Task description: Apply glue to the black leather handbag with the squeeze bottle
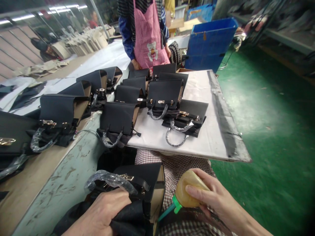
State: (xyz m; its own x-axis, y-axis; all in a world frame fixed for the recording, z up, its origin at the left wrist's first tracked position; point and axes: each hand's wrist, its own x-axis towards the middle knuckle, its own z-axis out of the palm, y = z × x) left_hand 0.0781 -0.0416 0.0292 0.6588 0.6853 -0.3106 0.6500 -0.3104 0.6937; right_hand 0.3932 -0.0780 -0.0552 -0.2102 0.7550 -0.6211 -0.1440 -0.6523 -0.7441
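Left hand [103,213] steadies black handbag [145,183] (lap-held); right hand [211,196] grips glue bottle [188,193]

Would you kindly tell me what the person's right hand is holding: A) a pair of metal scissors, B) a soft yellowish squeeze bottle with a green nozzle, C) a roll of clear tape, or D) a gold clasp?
B: the right hand grips the yellowish squeeze bottle, its green nozzle pointing toward the black handbag under the left hand.
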